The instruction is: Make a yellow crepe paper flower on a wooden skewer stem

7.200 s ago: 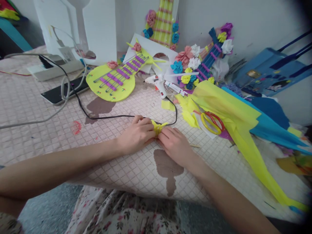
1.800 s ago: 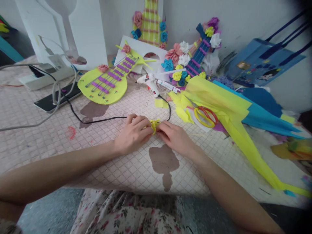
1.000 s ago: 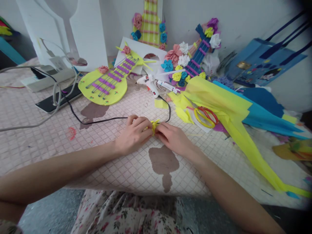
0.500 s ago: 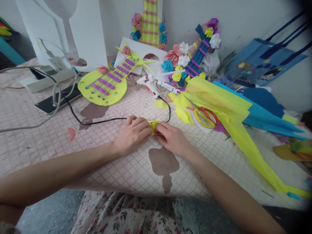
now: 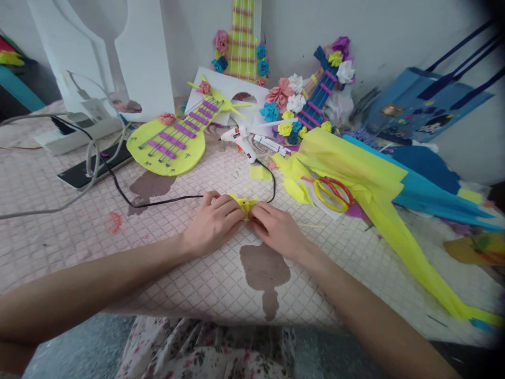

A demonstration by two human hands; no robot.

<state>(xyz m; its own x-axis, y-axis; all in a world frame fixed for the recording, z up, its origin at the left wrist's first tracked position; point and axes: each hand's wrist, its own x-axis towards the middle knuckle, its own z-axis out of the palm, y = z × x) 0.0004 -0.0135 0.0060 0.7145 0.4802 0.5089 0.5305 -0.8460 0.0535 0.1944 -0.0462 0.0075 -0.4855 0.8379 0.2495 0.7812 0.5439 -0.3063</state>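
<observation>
Between my two hands, low over the quilted table cover, is a small crumpled piece of yellow paper (image 5: 245, 204). My left hand (image 5: 215, 220) pinches its left side, fingers curled and pressed together. On the right side, my right hand (image 5: 276, 226) grips it with bent fingers. The fingertips partly hide the yellow piece. A thin pale strip (image 5: 311, 226) lies just right of my right hand. The black cord (image 5: 173, 200) of the white glue gun (image 5: 242, 143) passes behind both hands.
A yellow paper guitar (image 5: 169, 147) lies at back left, near a power strip (image 5: 79, 134) and dark phone (image 5: 87, 171). To the right are scissors (image 5: 331, 193), long yellow crepe paper (image 5: 394, 226) and blue paper (image 5: 442, 195). A blue bag (image 5: 426, 105) stands behind.
More of the yellow piece shows above my left fingertips, and it looks more spread. Both hands stay close together in nearly the same place. The view has shifted slightly.
</observation>
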